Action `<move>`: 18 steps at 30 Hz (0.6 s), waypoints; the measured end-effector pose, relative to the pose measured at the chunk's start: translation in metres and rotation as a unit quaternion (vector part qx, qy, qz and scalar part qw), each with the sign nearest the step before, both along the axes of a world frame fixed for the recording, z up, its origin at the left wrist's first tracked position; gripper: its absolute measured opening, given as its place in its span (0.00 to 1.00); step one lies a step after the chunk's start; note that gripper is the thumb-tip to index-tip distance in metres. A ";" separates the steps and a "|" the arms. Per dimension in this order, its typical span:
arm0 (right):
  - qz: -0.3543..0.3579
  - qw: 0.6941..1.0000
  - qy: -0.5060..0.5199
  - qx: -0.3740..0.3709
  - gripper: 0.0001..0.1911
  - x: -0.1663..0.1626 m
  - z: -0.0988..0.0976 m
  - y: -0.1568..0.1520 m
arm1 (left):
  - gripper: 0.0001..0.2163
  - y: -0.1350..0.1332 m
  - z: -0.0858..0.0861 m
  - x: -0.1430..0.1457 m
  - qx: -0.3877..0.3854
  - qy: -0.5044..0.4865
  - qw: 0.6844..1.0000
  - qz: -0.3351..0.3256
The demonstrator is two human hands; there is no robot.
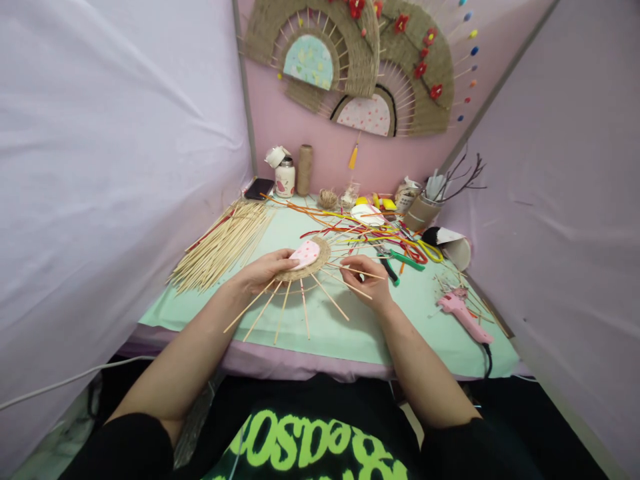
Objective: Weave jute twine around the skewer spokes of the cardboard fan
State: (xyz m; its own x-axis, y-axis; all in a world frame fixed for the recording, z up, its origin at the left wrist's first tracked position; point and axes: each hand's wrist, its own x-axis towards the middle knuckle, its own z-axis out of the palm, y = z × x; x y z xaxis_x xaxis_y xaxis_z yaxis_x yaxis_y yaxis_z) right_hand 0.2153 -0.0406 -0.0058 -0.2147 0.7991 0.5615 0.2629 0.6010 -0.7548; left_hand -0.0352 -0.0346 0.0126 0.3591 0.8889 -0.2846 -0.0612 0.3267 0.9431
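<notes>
A half-made fan (306, 261) lies on the mint green mat (350, 327): a pink card centre, a ring of woven jute, and several bamboo sticks fanning toward me. My left hand (263, 272) rests on its left side, thumb over the pink card, fingers curled around the jute edge. My right hand (367, 275) is at the fan's right side, its fingers pinched on thin sticks or twine there.
A pile of bamboo skewers (223, 245) lies at the left. Coloured wires (370, 230), green-handled pliers (400, 259) and a pink glue gun (463, 312) lie at the right. Jars, twine spools and a cup stand at the back. Finished fans (350, 60) hang on the pink wall.
</notes>
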 end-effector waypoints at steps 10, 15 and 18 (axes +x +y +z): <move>0.014 0.998 -0.021 0.059 0.07 -0.002 0.002 0.000 | 0.18 0.003 -0.002 -0.001 0.012 0.037 0.999 0.006; 0.023 0.997 -0.025 0.073 0.06 -0.002 0.000 0.001 | 0.17 0.003 0.000 -0.001 -0.003 0.035 0.999 0.021; 0.017 0.997 -0.026 0.073 0.05 -0.002 -0.002 0.001 | 0.16 0.002 0.001 0.000 -0.005 0.027 0.999 0.031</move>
State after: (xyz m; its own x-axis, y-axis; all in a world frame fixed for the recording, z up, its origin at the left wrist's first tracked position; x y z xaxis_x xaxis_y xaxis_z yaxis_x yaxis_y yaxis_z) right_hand 0.2134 -0.0396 -0.0079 -0.2721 0.7014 0.6587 0.2781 0.7127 -0.6440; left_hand -0.0349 -0.0326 0.0137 0.2875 0.9062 -0.3102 -0.0315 0.3327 0.9425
